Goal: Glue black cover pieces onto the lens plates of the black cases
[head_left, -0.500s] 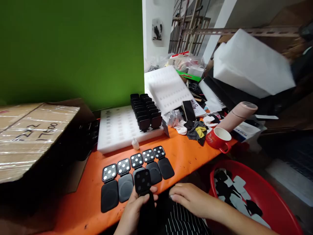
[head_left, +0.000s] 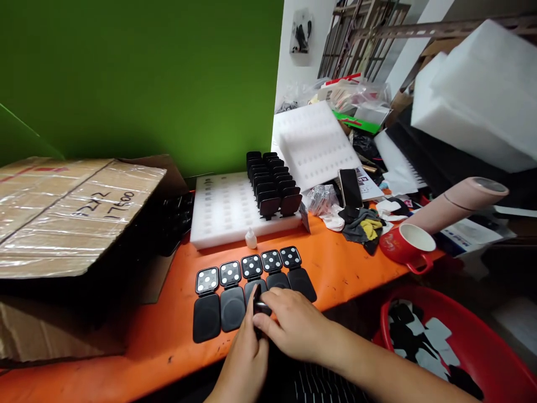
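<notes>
My left hand (head_left: 247, 355) holds a black hinged piece (head_left: 255, 296) edge-on, just in front of the row on the table. My right hand (head_left: 291, 324) is closed against the same piece, thumb and fingers bent at its side. A small shiny metallic part (head_left: 263, 305) shows between the hands; its exact shape is partly hidden. Behind them several black hinged pieces (head_left: 206, 319) lie unfolded in a row, their upper squares (head_left: 230, 272) carrying white dots. My right hand covers the lower parts of some. A small white bottle (head_left: 250, 239) stands behind the row.
A white foam block (head_left: 222, 210) holds upright black pieces (head_left: 269, 204) on the orange table (head_left: 335, 271). At left sits a cardboard box (head_left: 75, 212). To the right are a phone (head_left: 350, 188), cloths, a red mug (head_left: 406, 244), a pink flask (head_left: 461, 204) and a red basin (head_left: 474, 336).
My right hand has come up from the table's edge to the piece in my left hand. That piece has turned from face-on to edge-on. The camera view has shifted left.
</notes>
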{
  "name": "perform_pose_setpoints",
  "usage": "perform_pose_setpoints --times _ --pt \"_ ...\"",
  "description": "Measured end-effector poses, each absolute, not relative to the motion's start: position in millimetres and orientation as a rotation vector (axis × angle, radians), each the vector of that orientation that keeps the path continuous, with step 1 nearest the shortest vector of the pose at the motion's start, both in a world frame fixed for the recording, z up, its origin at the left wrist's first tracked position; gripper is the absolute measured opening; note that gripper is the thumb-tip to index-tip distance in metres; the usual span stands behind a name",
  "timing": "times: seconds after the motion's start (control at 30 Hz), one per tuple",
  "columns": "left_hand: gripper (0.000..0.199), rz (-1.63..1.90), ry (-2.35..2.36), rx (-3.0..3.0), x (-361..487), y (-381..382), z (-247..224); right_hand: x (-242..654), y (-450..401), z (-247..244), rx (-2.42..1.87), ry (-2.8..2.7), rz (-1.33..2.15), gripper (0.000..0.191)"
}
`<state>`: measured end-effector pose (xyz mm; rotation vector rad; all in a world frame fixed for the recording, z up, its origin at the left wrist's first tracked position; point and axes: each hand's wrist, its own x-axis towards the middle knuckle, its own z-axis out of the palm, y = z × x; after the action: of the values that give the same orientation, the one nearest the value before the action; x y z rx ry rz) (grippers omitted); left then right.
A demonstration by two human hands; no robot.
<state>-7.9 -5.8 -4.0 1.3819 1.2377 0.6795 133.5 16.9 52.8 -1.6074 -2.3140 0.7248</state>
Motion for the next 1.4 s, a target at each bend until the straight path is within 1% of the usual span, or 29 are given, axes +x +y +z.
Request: perform_pose_setpoints --times 0.13,0.33,0.4,0.53,0.73,0.9,1.07,1.23,1.4 --pt "0.049 0.692 1.237 1.318 -13 -4 -2 133 29 51 -1.512 -2.254 0.835 0.025" --pt "0.047 0.779 1.226 1.205 -15 0 0 123 32 41 -1.384 -2.127 0.915 0.023" --pt "0.049 0.810 1.227 1.158 -14 1 0 118 29 40 -1.380 -2.144 0.896 0.024" --pt "0.059 0.860 1.294 1.059 -14 3 0 111 24 43 -1.526 -2.253 0.792 0.022" --pt "0.058 0.803 1.278 1.337 -21 1 -1 107 20 51 -1.573 -2.460 0.646 0.027" --pt "0.062 0.759 1.286 1.368 -25 -2 2 109 17 53 -1.550 -2.466 0.689 0.028" --pt "0.064 0.709 1.258 1.338 -25 -3 2 109 18 52 -1.585 -2.373 0.863 0.028" --pt "0.068 0.801 1.280 1.276 -25 -1 2 103 18 52 -1.576 -2.331 0.861 0.023" --pt "0.066 0.741 1.246 1.330 -27 -2 6 100 21 44 -1.484 -2.236 0.901 0.017"
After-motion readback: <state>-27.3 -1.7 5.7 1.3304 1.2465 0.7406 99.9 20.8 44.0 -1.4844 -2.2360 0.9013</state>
